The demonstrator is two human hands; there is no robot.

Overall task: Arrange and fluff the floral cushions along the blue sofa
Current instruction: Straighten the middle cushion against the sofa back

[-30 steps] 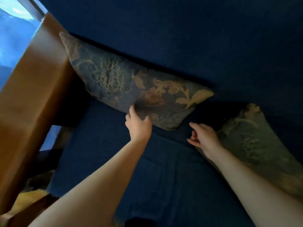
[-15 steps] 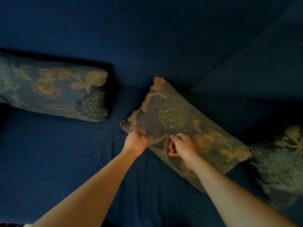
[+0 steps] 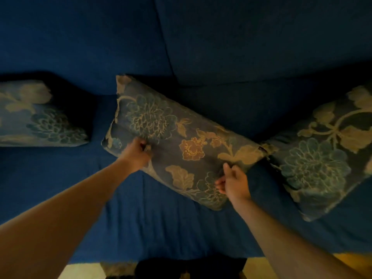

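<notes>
Centrally on the blue sofa [image 3: 181, 228] seat, leaning back toward the backrest: the middle floral cushion [image 3: 181, 143], tilted, its left corner high against the backrest and its right end lower, nearer the front edge. Left hand [image 3: 136, 156] at the cushion's lower left edge, fingers [image 3: 143, 144] curled and pinching a fold of the fabric. Right hand [image 3: 234, 182] at the lower right edge, thumb up against the cover, fingers loosely bent and partly spread; contact with the fabric along the edge, though a firm grip cannot be told from this angle. Both forearms bare, reaching in from the bottom corners. Further left, apart from the middle one with a strip of seat between, a second floral cushion [image 3: 40, 117], lying against the backrest, cut off by the frame edge. To the right, a third floral cushion [image 3: 322, 158], tilted the other way, its lower left corner touching or just beside the right end of the middle one. Below the seat's front edge, a sliver of pale yellowish floor [image 3: 255, 268] and something dark, too dim to identify.
</notes>
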